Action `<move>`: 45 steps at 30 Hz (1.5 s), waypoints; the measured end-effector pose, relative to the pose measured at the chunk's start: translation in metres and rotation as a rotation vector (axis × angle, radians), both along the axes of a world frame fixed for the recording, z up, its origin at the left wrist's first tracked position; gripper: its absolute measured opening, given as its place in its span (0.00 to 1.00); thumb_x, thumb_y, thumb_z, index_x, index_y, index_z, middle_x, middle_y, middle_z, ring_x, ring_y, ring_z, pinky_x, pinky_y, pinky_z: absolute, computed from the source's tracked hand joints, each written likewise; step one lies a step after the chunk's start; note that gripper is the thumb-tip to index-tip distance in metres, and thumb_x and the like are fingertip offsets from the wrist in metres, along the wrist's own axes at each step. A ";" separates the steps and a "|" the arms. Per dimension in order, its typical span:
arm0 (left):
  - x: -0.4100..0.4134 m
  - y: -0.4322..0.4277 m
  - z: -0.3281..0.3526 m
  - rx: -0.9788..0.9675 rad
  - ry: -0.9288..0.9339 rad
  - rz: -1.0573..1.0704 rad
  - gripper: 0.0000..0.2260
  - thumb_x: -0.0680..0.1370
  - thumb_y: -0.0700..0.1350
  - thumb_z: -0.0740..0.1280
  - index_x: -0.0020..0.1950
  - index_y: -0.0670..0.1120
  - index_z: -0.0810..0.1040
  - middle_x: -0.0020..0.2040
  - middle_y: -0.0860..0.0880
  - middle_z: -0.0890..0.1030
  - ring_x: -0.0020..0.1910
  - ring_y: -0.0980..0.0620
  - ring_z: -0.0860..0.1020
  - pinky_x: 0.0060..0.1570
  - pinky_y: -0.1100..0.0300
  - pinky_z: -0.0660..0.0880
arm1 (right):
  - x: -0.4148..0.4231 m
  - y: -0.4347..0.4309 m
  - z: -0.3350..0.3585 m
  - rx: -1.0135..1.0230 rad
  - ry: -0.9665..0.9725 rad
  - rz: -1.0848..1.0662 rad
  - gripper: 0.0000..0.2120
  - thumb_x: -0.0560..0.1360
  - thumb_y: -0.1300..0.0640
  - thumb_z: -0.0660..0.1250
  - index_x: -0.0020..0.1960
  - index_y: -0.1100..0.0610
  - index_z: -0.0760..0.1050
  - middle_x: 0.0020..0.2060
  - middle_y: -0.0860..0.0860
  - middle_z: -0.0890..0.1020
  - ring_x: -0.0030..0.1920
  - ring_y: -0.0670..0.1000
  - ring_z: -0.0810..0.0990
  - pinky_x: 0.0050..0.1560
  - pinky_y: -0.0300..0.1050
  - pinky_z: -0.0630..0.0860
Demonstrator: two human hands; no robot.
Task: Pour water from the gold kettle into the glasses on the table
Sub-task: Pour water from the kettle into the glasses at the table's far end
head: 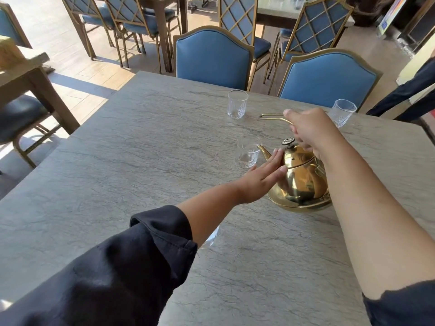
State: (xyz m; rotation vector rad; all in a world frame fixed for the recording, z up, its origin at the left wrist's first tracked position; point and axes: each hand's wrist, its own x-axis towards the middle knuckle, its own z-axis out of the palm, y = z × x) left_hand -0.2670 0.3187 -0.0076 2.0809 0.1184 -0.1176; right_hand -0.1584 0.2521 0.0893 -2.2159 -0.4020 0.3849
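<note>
The gold kettle sits on the grey stone table, tilted toward its spout, which reaches the rim of a clear glass. My right hand is closed around the kettle's thin wire handle above the lid. My left hand lies flat, fingers straight, against the kettle's left side below the spout. A second glass stands upright further back. A third glass stands at the far right, partly behind my right hand. Whether water is flowing cannot be told.
Two blue padded chairs stand at the table's far edge. More chairs and tables fill the room behind. Another wooden table is at the left. A person's dark sleeve shows at the right edge.
</note>
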 end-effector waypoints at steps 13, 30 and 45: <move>0.002 0.001 -0.002 0.002 0.005 -0.006 0.25 0.82 0.56 0.46 0.77 0.54 0.42 0.78 0.53 0.44 0.76 0.55 0.45 0.74 0.51 0.39 | 0.000 0.001 0.000 -0.025 -0.028 0.016 0.20 0.77 0.46 0.60 0.30 0.55 0.68 0.24 0.49 0.68 0.23 0.50 0.62 0.26 0.42 0.59; -0.001 0.000 0.002 0.013 0.008 -0.010 0.25 0.82 0.55 0.46 0.77 0.53 0.41 0.78 0.53 0.44 0.76 0.54 0.45 0.74 0.50 0.39 | -0.001 0.000 0.000 -0.037 -0.051 0.041 0.21 0.77 0.47 0.59 0.29 0.55 0.68 0.24 0.50 0.67 0.22 0.50 0.61 0.26 0.41 0.58; -0.002 0.002 0.000 0.036 0.009 0.001 0.25 0.82 0.56 0.47 0.77 0.52 0.42 0.78 0.53 0.44 0.76 0.54 0.46 0.74 0.48 0.40 | -0.002 0.000 -0.007 -0.006 -0.099 0.040 0.21 0.77 0.47 0.59 0.28 0.55 0.68 0.24 0.50 0.68 0.23 0.50 0.63 0.30 0.43 0.61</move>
